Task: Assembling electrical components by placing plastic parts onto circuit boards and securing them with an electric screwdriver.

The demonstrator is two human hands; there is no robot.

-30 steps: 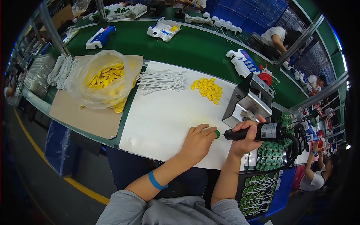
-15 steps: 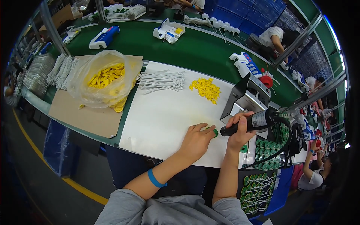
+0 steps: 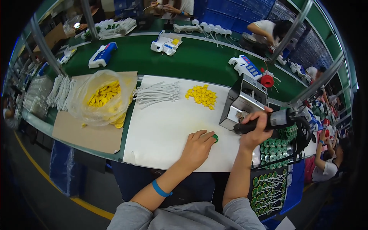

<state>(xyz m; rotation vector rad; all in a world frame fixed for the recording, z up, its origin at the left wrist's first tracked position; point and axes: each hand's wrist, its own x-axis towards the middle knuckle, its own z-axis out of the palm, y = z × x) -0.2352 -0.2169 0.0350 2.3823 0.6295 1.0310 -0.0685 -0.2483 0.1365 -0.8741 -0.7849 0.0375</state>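
Fingers of the left hand [image 3: 197, 147] lie curled and pressed down on the white work mat [image 3: 165, 126], their tips pinching a small round green plastic disc [image 3: 216, 137] that sits flat on the mat at the hand's right edge. Just right of that disc, the right hand [image 3: 256, 130] is wrapped in a closed fist around a black cylindrical electric screwdriver [image 3: 268, 121], held nearly level with its tip pointing left toward the disc but apart from it. Directly beyond the right hand stands a grey metal box-shaped machine [image 3: 242, 100], close to the knuckles. Farther ahead of the left hand lies a loose pile of small yellow plastic discs [image 3: 202, 96], and to the left of that pile a bundle of white cable ties [image 3: 157, 93]. Well to the left of the left hand sits a clear plastic bag of yellow discs [image 3: 101, 100] on a sheet of brown cardboard [image 3: 86, 134]. Below and right of the right hand, a dark tray of finished green discs [image 3: 274, 147] lies near the wrist. A blue band [image 3: 159, 188] circles the left forearm.
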